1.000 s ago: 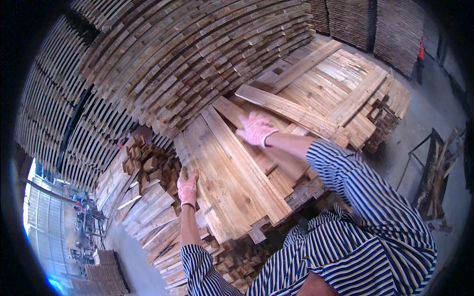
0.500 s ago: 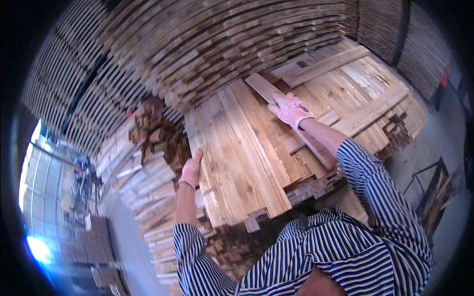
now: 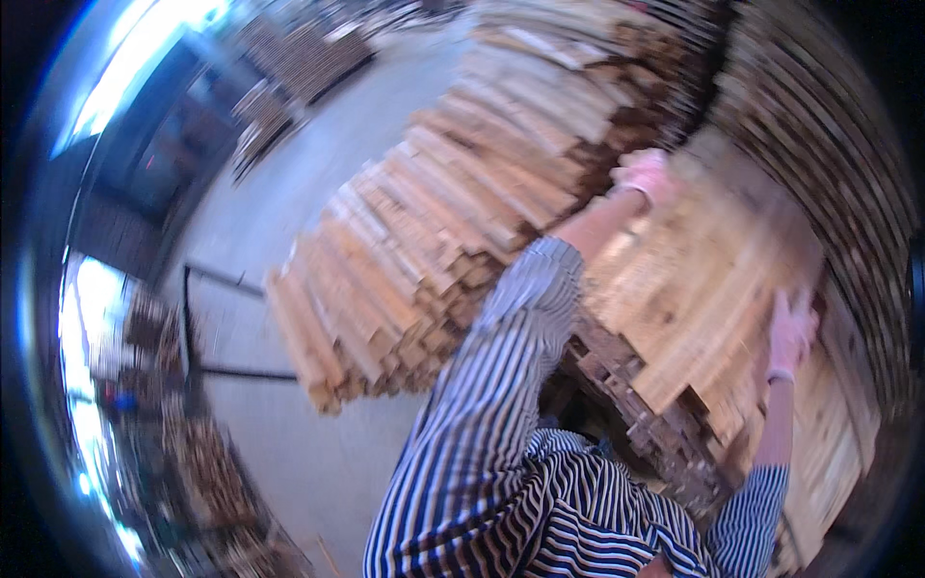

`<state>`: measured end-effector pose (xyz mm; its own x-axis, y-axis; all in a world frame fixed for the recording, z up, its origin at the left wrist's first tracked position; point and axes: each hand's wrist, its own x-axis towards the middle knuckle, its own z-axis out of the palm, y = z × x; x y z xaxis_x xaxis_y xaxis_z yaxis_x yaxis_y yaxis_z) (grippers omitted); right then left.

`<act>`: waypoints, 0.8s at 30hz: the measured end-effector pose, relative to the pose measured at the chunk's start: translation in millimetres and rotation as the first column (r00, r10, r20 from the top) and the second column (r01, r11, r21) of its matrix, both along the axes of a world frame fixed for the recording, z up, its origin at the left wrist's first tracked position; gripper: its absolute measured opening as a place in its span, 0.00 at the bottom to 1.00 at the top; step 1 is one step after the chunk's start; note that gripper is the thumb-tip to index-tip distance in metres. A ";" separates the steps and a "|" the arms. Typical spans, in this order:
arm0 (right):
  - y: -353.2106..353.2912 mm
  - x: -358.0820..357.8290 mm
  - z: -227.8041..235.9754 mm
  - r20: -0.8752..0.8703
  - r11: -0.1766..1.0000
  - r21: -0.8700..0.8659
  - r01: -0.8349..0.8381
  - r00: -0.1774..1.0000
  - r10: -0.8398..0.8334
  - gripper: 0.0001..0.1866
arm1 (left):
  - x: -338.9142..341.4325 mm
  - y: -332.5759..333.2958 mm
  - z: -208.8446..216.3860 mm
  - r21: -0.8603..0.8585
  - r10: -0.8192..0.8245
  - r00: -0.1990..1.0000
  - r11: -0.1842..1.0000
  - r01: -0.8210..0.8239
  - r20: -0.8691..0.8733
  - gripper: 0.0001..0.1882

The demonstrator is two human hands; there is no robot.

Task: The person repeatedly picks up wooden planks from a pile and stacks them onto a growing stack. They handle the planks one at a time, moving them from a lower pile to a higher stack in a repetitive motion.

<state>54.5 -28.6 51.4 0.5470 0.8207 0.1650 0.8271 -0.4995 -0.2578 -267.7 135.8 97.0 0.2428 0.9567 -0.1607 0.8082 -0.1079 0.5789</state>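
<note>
Both my hands wear pink gloves and rest on a flat layer of pale wooden planks (image 3: 703, 289) at the right. My left hand (image 3: 644, 175) curls over the far upper edge of that layer, at the end of a striped sleeve. Lower down, my right hand (image 3: 790, 332) grips the layer's right edge with its fingers pointing up. The picture is blurred, so the exact grip of each hand is hard to read.
A tall pile of stacked boards (image 3: 434, 250) stands to the left of my arm. More stacked timber (image 3: 829, 125) curves along the right. Dark pallet blocks (image 3: 636, 405) sit under the planks. Grey concrete floor (image 3: 289, 173) and a black metal frame (image 3: 193, 318) lie at the left.
The view has swung hard to the left, so the plank layer and both hands now sit at the right. Floor and a separate board pile have come into view.
</note>
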 end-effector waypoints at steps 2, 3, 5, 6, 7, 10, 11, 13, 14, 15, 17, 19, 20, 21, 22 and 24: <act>1.7 -2.2 -12.2 0.139 0.966 0.193 -0.174 0.979 0.149 0.39 | -23.6 -20.0 -14.1 0.326 0.126 0.988 0.934 -0.147 0.085 0.41; 1.7 7.1 -19.2 0.164 0.964 0.183 -0.190 0.973 0.161 0.38 | -42.1 -39.3 -4.9 0.294 0.085 0.980 0.946 -0.137 0.183 0.41; 7.0 6.4 -18.6 0.187 0.947 0.193 -0.258 0.957 0.223 0.36 | -101.2 -82.1 -10.8 0.341 0.212 0.913 0.879 -0.334 0.350 0.43; 10.9 11.2 -21.0 0.193 0.940 0.197 -0.277 0.951 0.240 0.36 | -130.7 -107.9 -30.8 0.396 0.300 0.830 0.769 -0.502 0.471 0.42; 11.8 17.6 -24.4 0.198 0.940 0.199 -0.278 0.950 0.240 0.36 | -158.9 -129.0 -64.6 0.424 0.345 0.733 0.640 -0.640 0.586 0.41; 16.6 17.8 -28.1 0.169 0.926 0.272 -0.263 0.960 0.223 0.36 | -260.0 -208.4 -159.3 0.090 0.892 0.324 0.311 -0.946 0.315 0.50; 20.5 27.7 -31.0 0.180 0.904 0.297 -0.307 0.948 0.263 0.36 | -292.2 -236.6 -180.7 -0.028 0.981 0.181 0.183 -0.983 0.073 0.54; 28.0 56.7 -40.1 0.214 0.867 0.342 -0.363 0.928 0.304 0.37 | -349.4 -268.6 -191.1 -0.107 0.963 0.104 0.079 -0.991 -0.249 0.63; 25.9 48.7 -36.9 0.251 0.910 0.318 -0.268 0.949 0.192 0.37 | -370.1 -278.1 -203.1 -0.093 0.957 0.037 0.011 -0.996 -0.288 0.65; 25.4 48.9 -35.0 0.284 0.887 0.335 -0.317 0.932 0.226 0.37 | -386.4 -288.8 -204.2 -0.100 0.956 0.001 -0.030 -0.994 -0.293 0.68; 35.5 40.9 -28.5 0.346 0.823 0.363 -0.437 0.883 0.317 0.37 | -417.7 -314.0 -216.3 -0.088 0.873 0.081 0.043 -0.995 -0.481 0.70; 26.9 5.9 -3.6 0.201 0.633 0.496 -0.594 0.788 0.582 0.37 | -421.5 -309.1 -224.7 -0.105 0.849 0.112 0.068 -0.992 -0.516 0.70; 10.3 -43.0 18.0 0.055 0.462 0.630 -0.624 0.629 0.776 0.36 | -424.0 -310.5 -226.2 -0.111 0.836 0.123 0.075 -0.991 -0.535 0.71; -7.4 -90.7 40.4 0.037 0.417 0.645 -0.640 0.571 0.820 0.36 | -428.3 -316.7 -229.4 -0.120 0.834 0.170 0.125 -0.985 -0.524 0.70; -25.9 -139.2 61.6 0.017 0.374 0.660 -0.651 0.511 0.859 0.35 | -433.9 -326.2 -232.1 -0.129 0.831 0.214 0.172 -0.977 -0.513 0.70; -69.7 -223.1 96.2 0.212 0.566 0.449 -0.691 0.698 0.684 0.33 | -436.7 -337.8 -228.1 -0.074 0.729 0.336 0.367 -0.927 -0.597 0.65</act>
